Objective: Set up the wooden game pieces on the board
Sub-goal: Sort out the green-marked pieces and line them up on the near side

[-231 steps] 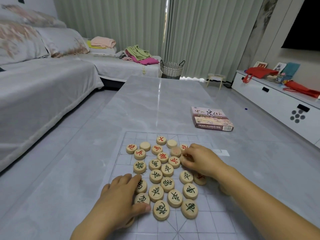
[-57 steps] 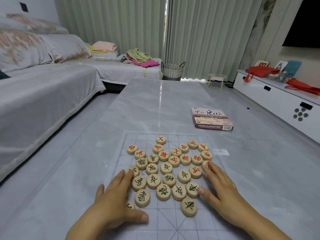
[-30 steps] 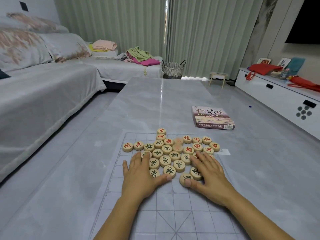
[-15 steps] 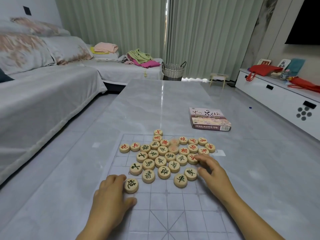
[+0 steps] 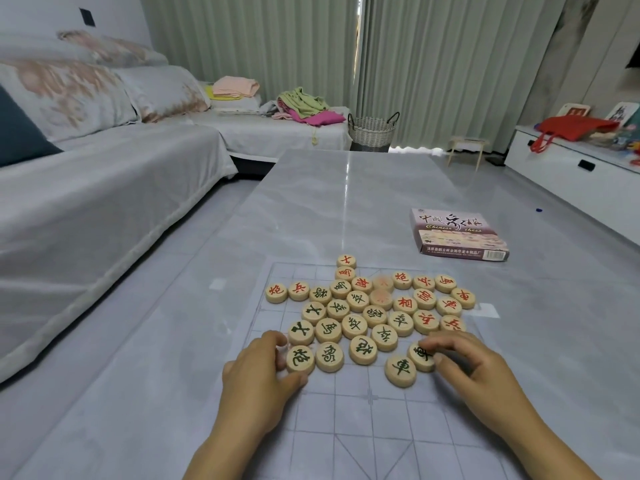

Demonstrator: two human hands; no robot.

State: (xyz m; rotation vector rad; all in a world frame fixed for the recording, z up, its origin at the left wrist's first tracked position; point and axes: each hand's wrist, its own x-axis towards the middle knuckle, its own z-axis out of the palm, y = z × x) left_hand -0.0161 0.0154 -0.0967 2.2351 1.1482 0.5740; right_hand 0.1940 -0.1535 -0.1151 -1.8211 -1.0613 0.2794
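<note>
Several round wooden game pieces [image 5: 370,317] with red or green characters lie bunched on the far half of a clear gridded board [image 5: 346,431] on the grey table. My left hand [image 5: 259,379] pinches a green-marked piece [image 5: 300,359] at the cluster's near left corner, thumb below it and fingers above. My right hand [image 5: 478,375] has its curled fingertips and thumb on a green-marked piece [image 5: 420,356] at the near right. Another green piece [image 5: 400,371] lies just left of it. Two pieces in the middle lie blank side up.
The game's cardboard box [image 5: 457,237] lies on the table [image 5: 346,202] beyond the board, to the right. A covered sofa [image 5: 86,188] runs along the left. A white low cabinet [image 5: 571,174] stands at the right, a woven basket [image 5: 372,129] at the back.
My left hand has brought its green piece right, up against the cluster's near left corner. My right hand has drawn back from the red pieces onto a near right green piece.
</note>
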